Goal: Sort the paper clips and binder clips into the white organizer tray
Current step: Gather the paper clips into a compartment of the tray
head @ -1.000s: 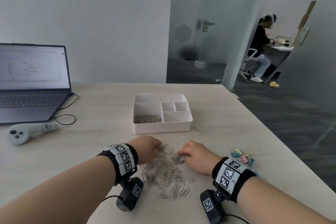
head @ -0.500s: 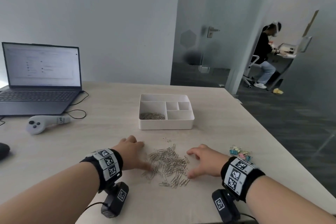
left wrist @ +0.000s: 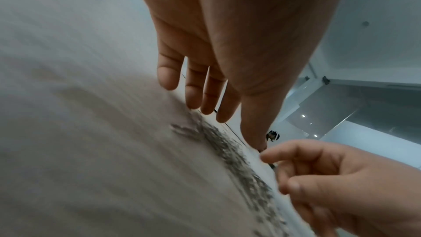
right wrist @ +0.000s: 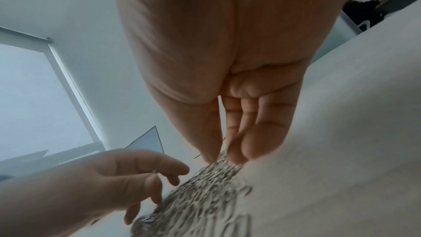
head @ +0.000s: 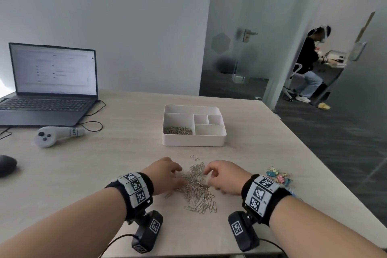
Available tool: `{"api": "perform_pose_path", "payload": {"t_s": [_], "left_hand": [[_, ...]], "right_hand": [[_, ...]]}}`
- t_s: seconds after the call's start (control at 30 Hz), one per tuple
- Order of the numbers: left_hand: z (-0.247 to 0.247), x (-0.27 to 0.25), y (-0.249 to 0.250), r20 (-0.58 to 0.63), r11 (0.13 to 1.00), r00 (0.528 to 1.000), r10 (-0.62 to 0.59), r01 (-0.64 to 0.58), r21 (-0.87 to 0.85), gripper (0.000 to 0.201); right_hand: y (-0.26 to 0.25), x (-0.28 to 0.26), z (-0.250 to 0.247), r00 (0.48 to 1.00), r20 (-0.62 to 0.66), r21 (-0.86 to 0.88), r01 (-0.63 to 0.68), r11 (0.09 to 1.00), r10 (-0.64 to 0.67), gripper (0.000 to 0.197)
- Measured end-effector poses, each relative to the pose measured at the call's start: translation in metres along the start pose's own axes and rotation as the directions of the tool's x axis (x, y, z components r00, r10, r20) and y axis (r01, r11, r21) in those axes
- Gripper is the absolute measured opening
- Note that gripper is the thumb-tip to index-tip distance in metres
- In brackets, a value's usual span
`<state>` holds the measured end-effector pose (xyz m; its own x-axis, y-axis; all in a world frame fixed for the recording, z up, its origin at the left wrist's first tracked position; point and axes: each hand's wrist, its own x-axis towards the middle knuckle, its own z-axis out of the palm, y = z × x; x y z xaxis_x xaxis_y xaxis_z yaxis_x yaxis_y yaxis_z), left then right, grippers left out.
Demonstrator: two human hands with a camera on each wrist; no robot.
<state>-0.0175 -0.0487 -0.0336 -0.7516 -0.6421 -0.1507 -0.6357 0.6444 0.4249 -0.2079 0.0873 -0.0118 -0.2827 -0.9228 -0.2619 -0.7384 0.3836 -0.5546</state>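
Observation:
A loose pile of silver paper clips (head: pixel 196 187) lies on the table between my hands. My left hand (head: pixel 167 172) sits at the pile's left edge, fingers (left wrist: pixel 193 95) nearly straight and touching the clips. My right hand (head: pixel 222 175) is at the right edge; its thumb and fingertips (right wrist: pixel 248 147) close on the far end of the pile (right wrist: pixel 205 192). The white organizer tray (head: pixel 193 141) stands farther back, with paper clips (head: pixel 177 130) in its front left compartment; the other compartments look empty. Coloured binder clips (head: pixel 278 176) lie just right of my right wrist.
An open laptop (head: pixel 48 84) is at the back left, with a white controller (head: pixel 56 135) and cables before it and a dark mouse (head: pixel 6 164) at the left edge. The table's right edge (head: pixel 326 174) runs close to the binder clips. A person sits beyond the glass door.
Both hands have drawn inward and raked the spread clips into a narrower, taller pile. My right hand's fingers went from flat on the table to curled at the pile.

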Motion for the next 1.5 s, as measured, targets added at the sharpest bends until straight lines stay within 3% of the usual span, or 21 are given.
{"api": "perform_pose_path", "payload": {"t_s": [0.1,0.2,0.33,0.57,0.67,0.8,1.03,1.2,1.27,1.3,1.37,1.4,1.43,1.5], "left_hand": [[-0.002,0.001,-0.013,-0.083,0.998,0.995,-0.056,0.057,0.014,0.053],[0.000,0.003,-0.021,-0.127,0.989,0.987,-0.102,0.088,-0.115,0.040],[0.003,0.001,-0.027,-0.123,0.978,0.991,-0.062,0.036,-0.207,0.027],[0.002,-0.005,-0.037,-0.114,0.970,0.993,0.014,-0.041,-0.240,0.032],[-0.001,-0.008,-0.040,-0.057,0.973,0.997,0.051,-0.062,-0.223,0.043],[-0.006,-0.010,-0.044,0.045,0.982,0.994,0.104,-0.095,-0.163,0.057],[0.004,-0.012,-0.035,-0.078,0.980,0.994,0.077,-0.090,-0.177,0.034],[0.014,-0.016,-0.030,-0.197,0.969,0.980,0.032,-0.079,-0.233,0.020],[0.015,-0.017,-0.030,-0.208,0.948,0.978,-0.024,-0.044,-0.316,0.046],[0.014,-0.018,-0.028,-0.186,0.943,0.982,-0.043,-0.022,-0.332,0.074],[0.011,-0.018,-0.022,-0.085,0.980,0.995,-0.046,0.029,-0.198,0.131],[0.009,-0.019,-0.016,-0.022,0.996,0.999,-0.046,0.045,-0.074,0.146],[0.007,-0.021,-0.008,0.033,0.999,0.999,-0.041,0.040,0.024,0.150],[0.006,-0.023,0.008,0.106,0.994,0.994,-0.029,0.017,0.107,0.138]], "right_hand": [[0.007,0.009,-0.009,0.992,-0.125,-0.109,-0.012,0.994,-0.002,0.035],[0.008,0.024,-0.012,0.997,-0.071,-0.162,-0.051,0.986,0.040,0.047],[-0.010,0.040,-0.017,0.997,0.023,-0.269,-0.068,0.961,0.077,0.056],[-0.040,0.068,-0.007,0.992,0.078,-0.505,-0.050,0.862,0.103,0.041],[-0.041,0.067,0.000,0.991,0.119,-0.557,0.018,0.830,0.058,0.051],[-0.032,0.052,0.002,0.981,0.186,-0.513,0.147,0.846,-0.058,0.065],[-0.014,0.017,0.010,0.951,0.236,-0.377,0.281,0.882,-0.202,0.059],[-0.003,-0.001,-0.006,0.973,0.042,-0.256,0.231,0.939,-0.228,0.046],[0.005,-0.007,-0.015,0.994,0.023,-0.269,0.112,0.957,-0.110,0.064],[0.010,-0.009,-0.018,0.998,0.048,-0.301,0.042,0.953,-0.029,0.082],[0.017,-0.013,-0.019,0.987,0.110,-0.388,-0.062,0.920,0.113,0.111],[0.019,-0.014,-0.018,0.981,0.126,-0.415,-0.086,0.906,0.150,0.117],[0.019,-0.016,-0.016,0.977,0.133,-0.427,-0.093,0.899,0.165,0.120],[0.014,-0.017,-0.012,0.976,0.147,-0.421,-0.084,0.903,0.160,0.118]]}}
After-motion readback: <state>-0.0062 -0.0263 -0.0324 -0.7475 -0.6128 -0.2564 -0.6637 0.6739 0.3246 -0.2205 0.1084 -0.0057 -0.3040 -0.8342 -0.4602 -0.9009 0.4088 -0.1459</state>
